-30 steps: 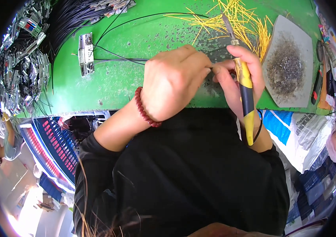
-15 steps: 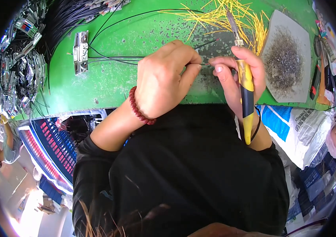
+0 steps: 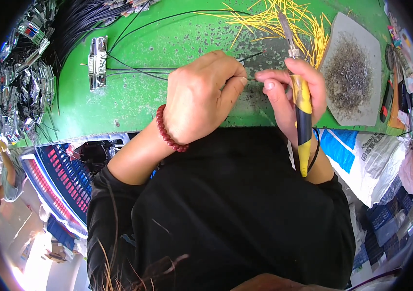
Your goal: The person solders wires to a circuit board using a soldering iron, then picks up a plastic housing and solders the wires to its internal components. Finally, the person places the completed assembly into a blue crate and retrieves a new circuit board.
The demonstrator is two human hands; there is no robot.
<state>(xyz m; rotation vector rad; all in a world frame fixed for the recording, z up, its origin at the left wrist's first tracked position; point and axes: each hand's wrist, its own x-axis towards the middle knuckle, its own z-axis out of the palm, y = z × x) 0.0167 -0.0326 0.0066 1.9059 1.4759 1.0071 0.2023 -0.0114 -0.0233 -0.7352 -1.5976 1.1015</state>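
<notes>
A: What lies farthest left of the left hand?

B: A heap of shiny silver parts, well apart from it, then a bundle of black wires, beyond the hand and to its left

A: And nearer in?

B: One silver part lying by itself on the green desk, with dark wires running from it toward that hand and under its knuckles

A: How does the left hand stand?

B: Thumb and forefinger are pinched together on a thin wire; a short bit shows past the fingertips, toward the other hand. A red bead bracelet circles the wrist

A: And the right hand?

B: Clamped around a yellow and black soldering iron. The iron's metal end points away from the person, over yellow wires beyond the hand. Whether the thumb touches the thin wire, I cannot tell

A: Anything right of it?

B: A gray board, just beside the hand, with dark crumbs spread over its middle
</notes>
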